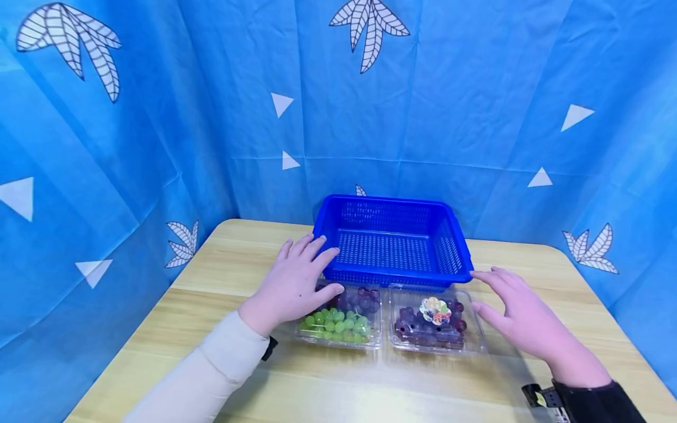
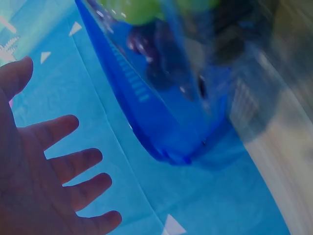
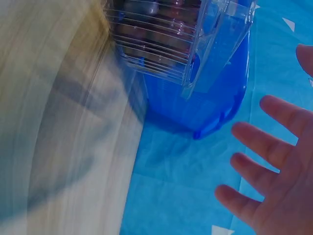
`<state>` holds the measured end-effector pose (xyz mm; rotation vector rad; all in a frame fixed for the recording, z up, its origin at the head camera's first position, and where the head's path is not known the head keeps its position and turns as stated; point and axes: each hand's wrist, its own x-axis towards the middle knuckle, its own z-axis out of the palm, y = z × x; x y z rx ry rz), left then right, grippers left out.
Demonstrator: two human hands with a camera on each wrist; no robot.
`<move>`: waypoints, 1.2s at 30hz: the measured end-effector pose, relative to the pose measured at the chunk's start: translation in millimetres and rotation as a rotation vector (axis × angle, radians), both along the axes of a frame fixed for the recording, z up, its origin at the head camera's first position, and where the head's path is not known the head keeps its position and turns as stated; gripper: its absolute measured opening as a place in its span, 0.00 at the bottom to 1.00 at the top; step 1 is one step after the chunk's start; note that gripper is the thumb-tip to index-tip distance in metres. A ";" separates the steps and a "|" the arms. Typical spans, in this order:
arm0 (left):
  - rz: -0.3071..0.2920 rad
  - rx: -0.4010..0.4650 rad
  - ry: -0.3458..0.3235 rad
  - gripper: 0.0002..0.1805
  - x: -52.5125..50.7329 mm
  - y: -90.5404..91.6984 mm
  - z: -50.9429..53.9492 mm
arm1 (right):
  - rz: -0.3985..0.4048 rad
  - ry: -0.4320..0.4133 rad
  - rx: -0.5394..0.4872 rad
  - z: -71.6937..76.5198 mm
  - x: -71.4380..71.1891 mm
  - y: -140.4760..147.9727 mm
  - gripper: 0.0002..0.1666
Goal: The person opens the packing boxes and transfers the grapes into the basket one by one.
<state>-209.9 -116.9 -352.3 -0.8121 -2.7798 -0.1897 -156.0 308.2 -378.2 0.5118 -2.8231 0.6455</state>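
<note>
Two clear lidded boxes lie side by side. The left box [image 1: 341, 339] shows green grapes [image 1: 337, 323] in front of dark ones; the right box [image 1: 435, 346] has dark grapes [image 1: 412, 322] and a round fruit sticker [image 1: 435, 311]. Behind them stands a blue mesh basket [image 1: 391, 275]. My left hand [image 1: 296, 285] hovers over the left box's left side, fingers spread. Beside the right box and the basket's right corner is my right hand [image 1: 529, 317], fingers extended. Both wrist views show spread fingers on the left hand [image 2: 54, 166] and right hand [image 3: 279, 166], holding nothing.
Everything stands on a light wooden table [image 1: 338, 393]. A blue curtain [image 1: 449, 106] with white leaves and triangles hangs behind and at both sides. The basket's visible interior holds nothing.
</note>
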 end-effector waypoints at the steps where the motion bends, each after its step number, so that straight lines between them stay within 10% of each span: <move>1: -0.011 -0.007 -0.001 0.40 0.5 3.2 0.7 | -0.002 -0.013 -0.006 -0.2 0.4 0.8 0.36; 21: -0.302 -0.263 -0.034 0.41 13.9 95.0 14.4 | 0.093 -0.376 -0.443 -28.1 -9.0 27.7 0.14; 36: -0.428 -0.472 -0.067 0.44 24.2 169.4 -5.6 | 0.262 -0.738 -0.753 -53.6 -6.1 40.2 0.09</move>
